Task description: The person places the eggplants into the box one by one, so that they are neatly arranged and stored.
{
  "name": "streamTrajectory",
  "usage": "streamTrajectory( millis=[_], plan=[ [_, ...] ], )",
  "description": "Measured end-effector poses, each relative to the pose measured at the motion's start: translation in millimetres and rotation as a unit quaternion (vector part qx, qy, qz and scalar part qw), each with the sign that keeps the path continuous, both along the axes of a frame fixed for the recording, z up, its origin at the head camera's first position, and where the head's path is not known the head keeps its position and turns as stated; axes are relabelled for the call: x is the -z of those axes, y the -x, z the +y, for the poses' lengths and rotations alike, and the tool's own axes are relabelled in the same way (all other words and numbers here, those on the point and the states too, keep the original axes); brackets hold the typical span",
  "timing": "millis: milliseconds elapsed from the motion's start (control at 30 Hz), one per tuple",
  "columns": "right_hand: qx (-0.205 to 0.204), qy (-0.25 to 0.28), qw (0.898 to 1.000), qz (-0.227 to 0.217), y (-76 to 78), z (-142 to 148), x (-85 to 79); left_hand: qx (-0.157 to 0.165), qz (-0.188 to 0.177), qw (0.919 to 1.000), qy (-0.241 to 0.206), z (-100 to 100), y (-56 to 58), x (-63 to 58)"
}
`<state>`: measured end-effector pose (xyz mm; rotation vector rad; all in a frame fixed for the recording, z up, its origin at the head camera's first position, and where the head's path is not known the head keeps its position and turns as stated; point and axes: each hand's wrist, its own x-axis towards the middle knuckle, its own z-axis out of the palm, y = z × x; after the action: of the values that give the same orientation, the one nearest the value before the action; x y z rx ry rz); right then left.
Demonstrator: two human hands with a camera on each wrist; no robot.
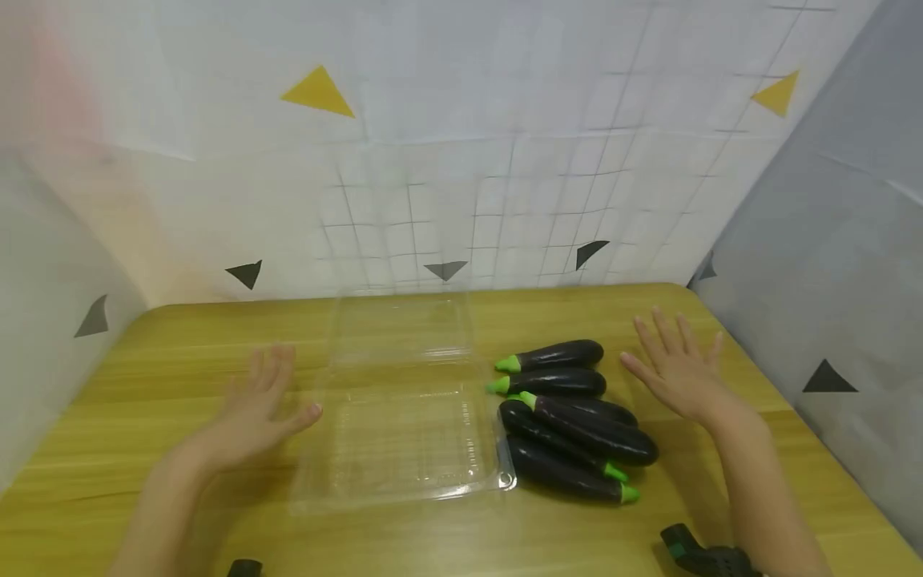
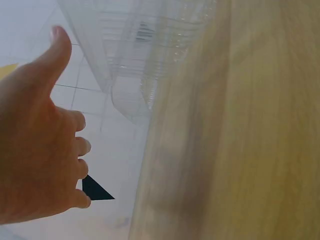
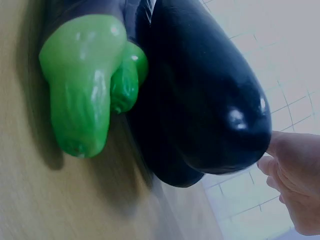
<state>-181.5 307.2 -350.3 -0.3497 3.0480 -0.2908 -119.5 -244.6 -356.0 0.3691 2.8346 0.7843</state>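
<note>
A clear plastic clamshell container (image 1: 404,495) lies open on the wooden table, its lid (image 1: 400,328) folded back toward the wall. Just right of it is a cluster of several dark purple eggplants (image 1: 598,433) with green stems, some lying across others. My left hand (image 1: 248,417) is left of the container, fingers straight and thumb out toward its side, holding nothing. Beyond the eggplants on the right, my right hand (image 1: 678,377) has its fingers spread and holds nothing. The right wrist view shows a glossy eggplant (image 3: 215,100) up close, overlapping the thumb side of that hand.
Behind the wooden table (image 1: 216,336) rises a white wall (image 1: 433,200) with grid lines and yellow and dark triangles. Grey side panels (image 1: 851,296) close in at left and right. A black wrist device (image 1: 710,557) shows by the right forearm.
</note>
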Motion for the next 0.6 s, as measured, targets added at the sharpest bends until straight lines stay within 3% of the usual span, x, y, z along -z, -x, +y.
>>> streamTrajectory(
  millis=[300, 600],
  plan=[
    [-0.011, 0.001, 1.000, 0.005, -2.9, -3, -5.7, 0.068, -0.019, 0.9965, -0.044, 13, -7.8, -12.0],
    [-0.021, 0.003, 1.000, 0.011, -8.3, -7, -12.0, 0.082, -0.035, 0.9950, -0.046, 19, -17.1, -20.6]
  ],
)
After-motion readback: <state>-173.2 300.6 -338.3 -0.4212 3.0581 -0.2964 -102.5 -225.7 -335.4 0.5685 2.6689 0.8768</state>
